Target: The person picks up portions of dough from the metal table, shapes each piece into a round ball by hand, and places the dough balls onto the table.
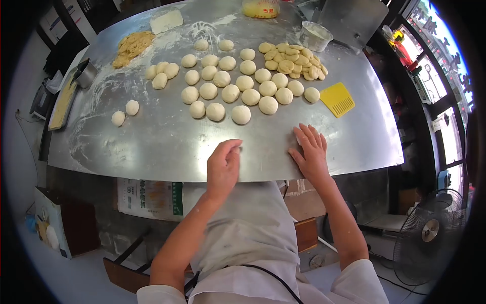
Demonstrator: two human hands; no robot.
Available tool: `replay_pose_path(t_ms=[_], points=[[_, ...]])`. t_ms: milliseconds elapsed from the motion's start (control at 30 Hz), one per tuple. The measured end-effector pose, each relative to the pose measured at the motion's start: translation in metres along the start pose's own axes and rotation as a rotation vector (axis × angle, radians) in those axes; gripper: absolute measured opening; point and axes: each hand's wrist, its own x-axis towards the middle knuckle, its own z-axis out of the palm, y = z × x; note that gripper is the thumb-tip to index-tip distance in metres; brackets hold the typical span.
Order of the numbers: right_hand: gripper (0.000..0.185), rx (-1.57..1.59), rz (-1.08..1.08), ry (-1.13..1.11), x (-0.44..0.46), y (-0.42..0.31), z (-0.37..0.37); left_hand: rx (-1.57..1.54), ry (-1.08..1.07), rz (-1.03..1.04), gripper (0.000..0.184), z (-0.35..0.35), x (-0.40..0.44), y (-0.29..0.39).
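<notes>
Near the front edge of the metal table [152, 152], my left hand [223, 164] is held with its fingers bent and together, the thumb beside them. Whatever it may hold is hidden. To its right, my right hand [312, 154] lies flat and open, fingers stretched out, with nothing under them that I can see. Beyond both hands sit several round dough balls [241, 114] in loose rows. A yellow scraper [337, 99] rests on the tabletop beyond my right hand. Flattened dough pieces [296, 61] are heaped behind the balls.
Two dough balls [132, 107] sit apart at left. Farther back are a brown crumbly mass [132, 48], a white block [167, 21], a flour tub [316, 35] and a yellow container [260, 8]. A metal cup [85, 74] stands at the left edge; a fan [430, 230] is lower right.
</notes>
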Motion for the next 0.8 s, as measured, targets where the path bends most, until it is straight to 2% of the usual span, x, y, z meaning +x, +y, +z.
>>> replay_pose_path(t_ms=[67,100,200,233,333,467,567,667,700,800], points=[[0.043,0.434,0.217,0.059,0.012,0.017,-0.009,0.156,0.16,0.18,0.014,-0.015,0.007,-0.014],[0.048,0.485,0.283,0.112,0.024,0.017,-0.016,0.191,0.177,0.253,0.014,-0.016,0.009,-0.018],[0.049,0.142,0.194,0.125,0.047,0.028,0.007,0.191,0.153,0.298,0.016,-0.014,0.008,-0.017],[0.057,-0.016,0.18,0.062,0.047,0.029,0.025,0.223,0.152,0.309,0.016,-0.013,0.007,-0.017],[0.066,-0.209,0.236,-0.155,0.048,0.028,0.056,0.304,0.16,0.341,0.017,-0.011,0.006,-0.02],[0.066,-0.261,0.234,-0.186,0.051,0.031,0.057,0.367,0.154,0.398,0.019,-0.01,0.009,-0.02],[0.065,0.107,0.274,-0.154,0.052,0.063,0.062,0.348,0.175,0.425,0.021,-0.011,0.007,-0.023],[0.061,0.893,0.607,-0.055,0.05,0.056,0.015,0.321,0.173,0.375,0.019,-0.015,0.004,-0.02],[0.05,0.758,0.731,-0.054,0.046,0.053,0.015,0.314,0.152,0.355,0.018,-0.016,0.003,-0.018],[0.038,0.095,0.166,-0.004,0.006,0.052,0.029,0.302,0.134,0.364,0.019,-0.013,0.005,-0.019]])
